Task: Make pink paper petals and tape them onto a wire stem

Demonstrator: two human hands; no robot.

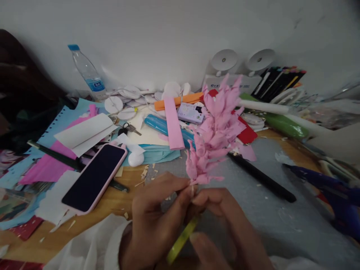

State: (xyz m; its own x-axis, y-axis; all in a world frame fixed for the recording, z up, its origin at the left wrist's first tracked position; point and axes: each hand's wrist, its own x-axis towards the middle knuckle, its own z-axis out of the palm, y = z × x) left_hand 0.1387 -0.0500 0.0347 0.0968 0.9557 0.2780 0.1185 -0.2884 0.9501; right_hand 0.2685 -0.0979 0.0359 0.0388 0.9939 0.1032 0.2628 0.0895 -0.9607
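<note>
A pink crepe-paper flower spike [216, 127], made of many twisted petals, stands tilted up to the right above my hands. My left hand [160, 213] is closed, pinching its base between thumb and forefinger. My right hand [225, 221] is curled round the base from the other side, its forefinger bent against the stem. Below the stem, a yellow-green strip of tape [182, 240] runs out from the right fingers and down to the left between my hands. The lower stem is hidden by my fingers.
A pink-cased phone [95, 178] lies left, near keys [131, 128] and a water bottle [90, 73]. Folded pink paper [173, 123] and a blue roll [157, 123] lie ahead. A black pen-like tool [261, 176] and purple glue gun [332, 191] lie right on a grey mat [292, 221].
</note>
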